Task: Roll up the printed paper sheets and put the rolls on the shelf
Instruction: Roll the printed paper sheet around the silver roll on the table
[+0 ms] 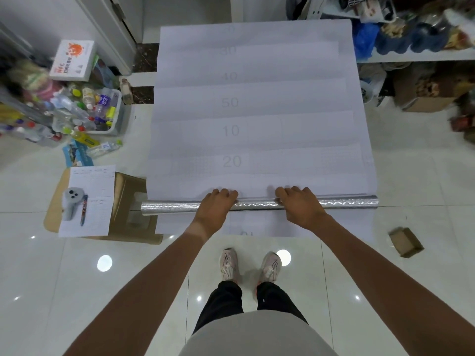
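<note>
glossy white floor tiles (77,291) lie under everything. left hand (214,210) and right hand (300,208) both curl their fingers over a silver roll (257,204), seemingly gripping it. just beyond the knuckles, printed paper sheets (257,111) lie flat, overlapped. farther, right of the right hand, a shelf (424,56).

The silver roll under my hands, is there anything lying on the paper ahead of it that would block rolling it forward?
Nothing visible does. Both the left hand and right hand grip the silver roll, and the printed sheets ahead lie flat and bare up to their far edge. The cardboard box sits beside the roll's left end, off the paper.
</note>
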